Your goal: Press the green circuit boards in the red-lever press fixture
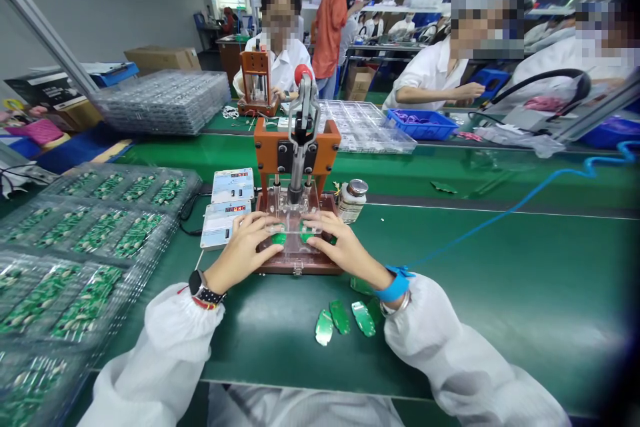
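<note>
An orange press jig [297,147] with a red-knobbed lever [303,73] stands on a brown base [300,263] in front of me. My left hand [247,243] and my right hand [335,240] both rest on the base, fingers pinching small green circuit boards [279,237] under the clear plate [293,210]. What exactly each fingertip grips is partly hidden. Several loose green boards [345,319] lie on the green mat near my right wrist, which wears a blue strap [395,285] with a blue coiled cord [500,217].
Clear trays of green boards [85,240] fill the left side. Two white meters with red digits [227,207] sit left of the jig, a small jar [353,200] to its right. Across the belt, other people work beside another jig [257,83], stacked trays [165,100] and a blue bin [423,123].
</note>
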Demonstrator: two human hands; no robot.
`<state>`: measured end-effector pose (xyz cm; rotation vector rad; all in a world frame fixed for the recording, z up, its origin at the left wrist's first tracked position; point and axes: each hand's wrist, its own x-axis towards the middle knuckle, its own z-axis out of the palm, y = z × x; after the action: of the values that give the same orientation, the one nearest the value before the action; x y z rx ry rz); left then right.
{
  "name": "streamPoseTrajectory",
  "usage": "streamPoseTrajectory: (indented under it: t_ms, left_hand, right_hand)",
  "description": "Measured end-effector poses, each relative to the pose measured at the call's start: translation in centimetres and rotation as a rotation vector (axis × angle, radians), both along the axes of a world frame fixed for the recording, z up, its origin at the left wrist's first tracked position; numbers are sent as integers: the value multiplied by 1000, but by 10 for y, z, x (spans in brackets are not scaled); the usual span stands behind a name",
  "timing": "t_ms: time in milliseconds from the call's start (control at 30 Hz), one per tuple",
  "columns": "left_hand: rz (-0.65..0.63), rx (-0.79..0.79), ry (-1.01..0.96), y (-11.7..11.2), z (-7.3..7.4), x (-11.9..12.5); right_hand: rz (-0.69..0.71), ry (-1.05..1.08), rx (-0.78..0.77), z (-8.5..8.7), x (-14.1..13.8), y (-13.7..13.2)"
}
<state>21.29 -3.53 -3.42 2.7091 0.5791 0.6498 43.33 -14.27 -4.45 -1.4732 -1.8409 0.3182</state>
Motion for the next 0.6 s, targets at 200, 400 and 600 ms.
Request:
streamPoseTrajectory:
  t_ms: [200, 400, 600]
  left_hand:
    - [-23, -2, 11, -1, 3, 0]
    - [-15, -49, 22, 0, 2, 2]
    - [-32, -87, 19, 0, -2, 1]
  right_hand:
    - [0, -111, -45, 11, -6, -4]
    - [-75, -212, -56, 14, -16, -10]
    - [-121, -227, -10, 14, -21, -13]
